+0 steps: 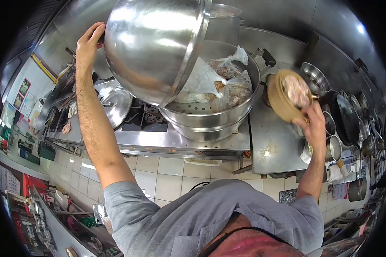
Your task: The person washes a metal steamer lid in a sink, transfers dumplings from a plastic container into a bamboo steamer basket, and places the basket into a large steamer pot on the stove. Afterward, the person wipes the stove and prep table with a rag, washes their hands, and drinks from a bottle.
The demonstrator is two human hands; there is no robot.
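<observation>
My left hand (89, 45) grips the top of a big domed steel lid (154, 47) and holds it tilted up over a large steel steamer pot (210, 118). Inside the steamer, on its perforated tray, lie clear plastic bags of food (221, 81). My right hand (313, 124) holds a round bamboo steamer basket (289, 96) with pale food in it, tilted, to the right of the pot above the steel counter.
A flat steel lid (116, 105) lies on the stove to the left of the pot. Steel pans and ladles (330, 90) line the right side. The steel counter (272, 145) sits beside the pot. White tiles (171, 175) cover the front below.
</observation>
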